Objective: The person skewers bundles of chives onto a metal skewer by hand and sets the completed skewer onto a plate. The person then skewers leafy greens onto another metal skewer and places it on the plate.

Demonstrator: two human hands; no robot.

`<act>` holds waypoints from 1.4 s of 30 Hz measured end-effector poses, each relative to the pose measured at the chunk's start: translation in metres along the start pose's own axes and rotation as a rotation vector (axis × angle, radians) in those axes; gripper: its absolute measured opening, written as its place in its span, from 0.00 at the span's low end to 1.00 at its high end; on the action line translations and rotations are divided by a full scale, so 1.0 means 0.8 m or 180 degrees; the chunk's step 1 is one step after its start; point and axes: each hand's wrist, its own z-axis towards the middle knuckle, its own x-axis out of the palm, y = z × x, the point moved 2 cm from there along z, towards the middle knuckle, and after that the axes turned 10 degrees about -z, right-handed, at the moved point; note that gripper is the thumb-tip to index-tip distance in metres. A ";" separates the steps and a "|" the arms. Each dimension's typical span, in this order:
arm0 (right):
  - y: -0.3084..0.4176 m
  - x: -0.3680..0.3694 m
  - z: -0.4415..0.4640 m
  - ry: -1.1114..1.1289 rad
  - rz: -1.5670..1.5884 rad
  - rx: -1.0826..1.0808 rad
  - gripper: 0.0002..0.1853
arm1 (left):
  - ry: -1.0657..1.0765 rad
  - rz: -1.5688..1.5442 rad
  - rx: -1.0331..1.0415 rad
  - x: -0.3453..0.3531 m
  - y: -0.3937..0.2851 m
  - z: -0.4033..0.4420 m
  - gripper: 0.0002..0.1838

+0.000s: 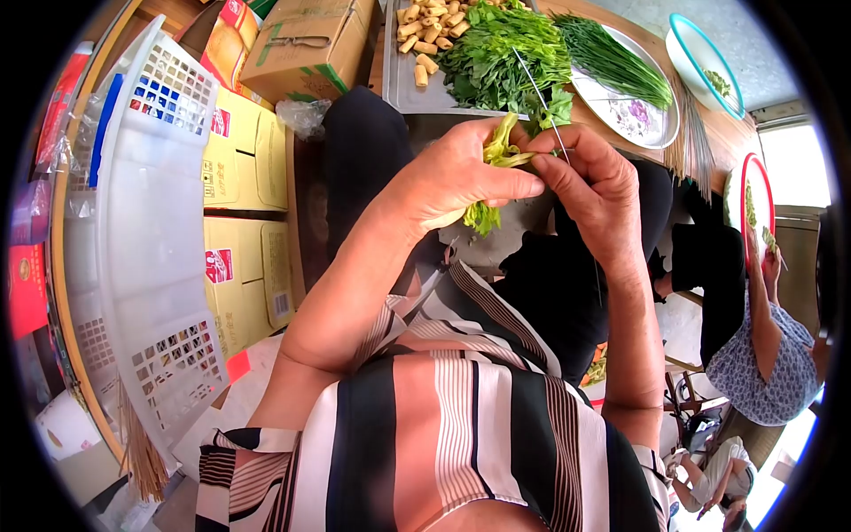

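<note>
Work in hand looks under way, little of it finished. Left hand (454,176) closed on pale green stalks (503,149), fingers clamped round them, leaf ends poking out below; right hand (605,188) has thumb and forefinger pinched on a thin metal skewer (535,87), near the stalks. No filled skewer seen beside these hands; whether the stalks are pierced, cannot tell. Left to handle, by my reading: one heap of leafy greens (510,55) and one pile of short rolls (434,19) (too jumbled to count singly), both on one tray (402,90); one bunch of long thin greens (622,69) on one plate (656,133). Beside the plate, thin sticks (694,133), number unclear. Tally further off: one blue-rimmed bowl (691,49), scraps of green inside; one red-rimmed basin (734,199); two other people, one in a patterned top (767,372) by the basin.
</note>
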 end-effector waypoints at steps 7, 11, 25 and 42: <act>0.000 -0.012 0.001 -0.0170 -0.0206 0.0291 0.04 | -0.0392 -0.1001 -0.0158 -0.025 0.007 0.000 0.14; 0.001 -0.017 0.000 -0.0337 -0.0611 0.0350 0.05 | -0.1197 0.0137 0.0655 -0.049 0.002 -0.006 0.14; -0.001 -0.014 0.002 -0.0484 -0.0769 0.0255 0.07 | -0.0771 0.1367 0.1308 -0.002 0.003 0.003 0.08; 0.018 0.003 -0.038 0.0125 -0.0487 0.0656 0.10 | -0.1220 0.0067 0.1303 -0.023 -0.016 0.010 0.09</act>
